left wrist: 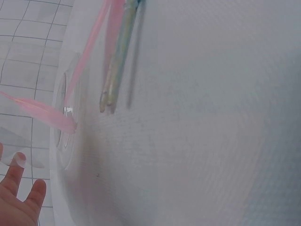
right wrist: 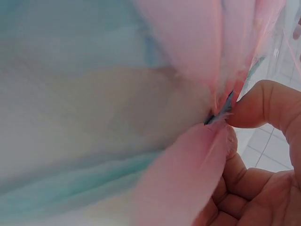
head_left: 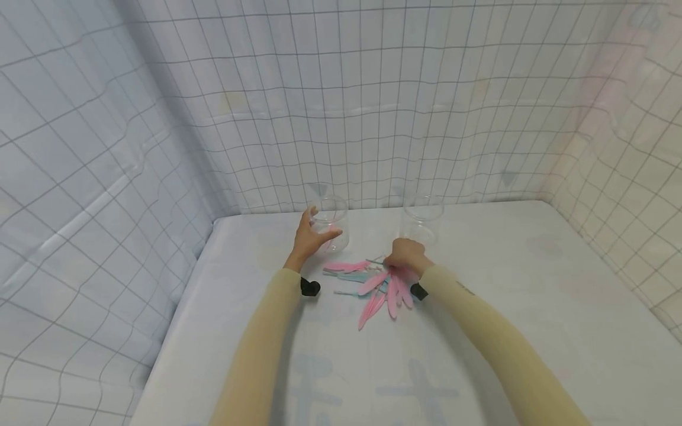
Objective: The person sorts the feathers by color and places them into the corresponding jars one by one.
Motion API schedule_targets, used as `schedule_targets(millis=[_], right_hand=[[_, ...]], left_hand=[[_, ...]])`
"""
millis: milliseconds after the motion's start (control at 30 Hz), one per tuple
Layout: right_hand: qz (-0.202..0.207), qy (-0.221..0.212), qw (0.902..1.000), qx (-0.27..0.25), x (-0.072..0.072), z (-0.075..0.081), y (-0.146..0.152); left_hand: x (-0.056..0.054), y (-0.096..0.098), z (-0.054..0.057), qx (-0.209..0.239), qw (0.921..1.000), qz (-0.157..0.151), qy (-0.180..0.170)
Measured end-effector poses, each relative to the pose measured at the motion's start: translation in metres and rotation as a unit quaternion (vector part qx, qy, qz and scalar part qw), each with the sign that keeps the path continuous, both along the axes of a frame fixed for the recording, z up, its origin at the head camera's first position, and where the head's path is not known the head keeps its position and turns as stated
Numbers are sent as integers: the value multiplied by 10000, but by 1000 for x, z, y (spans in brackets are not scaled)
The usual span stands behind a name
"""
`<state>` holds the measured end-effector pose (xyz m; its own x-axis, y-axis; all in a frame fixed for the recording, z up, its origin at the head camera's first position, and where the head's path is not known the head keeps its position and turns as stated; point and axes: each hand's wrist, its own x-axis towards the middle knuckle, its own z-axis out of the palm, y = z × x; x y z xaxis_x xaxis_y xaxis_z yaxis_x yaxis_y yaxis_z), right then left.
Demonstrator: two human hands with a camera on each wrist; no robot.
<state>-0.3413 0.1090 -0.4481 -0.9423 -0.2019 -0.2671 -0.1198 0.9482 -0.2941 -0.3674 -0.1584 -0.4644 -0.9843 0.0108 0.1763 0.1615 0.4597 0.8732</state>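
My left hand (head_left: 309, 239) holds the side of a clear round jar (head_left: 343, 228), thumb across its front and fingertips pressed to the wall. Inside that jar stands a pink feather (left wrist: 44, 115). Between thumb and fingers, my right hand (head_left: 407, 253) pinches pink feathers (right wrist: 186, 176) by their quill ends. Their vanes fan out toward the near side, over the pile. Light blue feathers (head_left: 354, 277) and more pink feathers (head_left: 346, 267) lie loosely on the white table (head_left: 341, 355), between and in front of the hands.
A second clear jar (head_left: 423, 210) stands just behind my right hand. White cloth walls with a dark grid (head_left: 362, 106) enclose the back and sides of the table. Dark wrist straps (head_left: 310, 287) sit below both hands.
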Motion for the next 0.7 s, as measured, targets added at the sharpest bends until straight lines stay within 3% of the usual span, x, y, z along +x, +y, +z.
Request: schedule_targets(millis=[467, 700], right_hand=[[-304, -141, 9970, -701, -4, 1, 10], [-400, -66, 9810, -1899, -5, 15, 15]], left_hand=[[-1, 0, -2, 11, 10000, -6, 59], [-1, 0, -2, 30, 10000, 4, 74]])
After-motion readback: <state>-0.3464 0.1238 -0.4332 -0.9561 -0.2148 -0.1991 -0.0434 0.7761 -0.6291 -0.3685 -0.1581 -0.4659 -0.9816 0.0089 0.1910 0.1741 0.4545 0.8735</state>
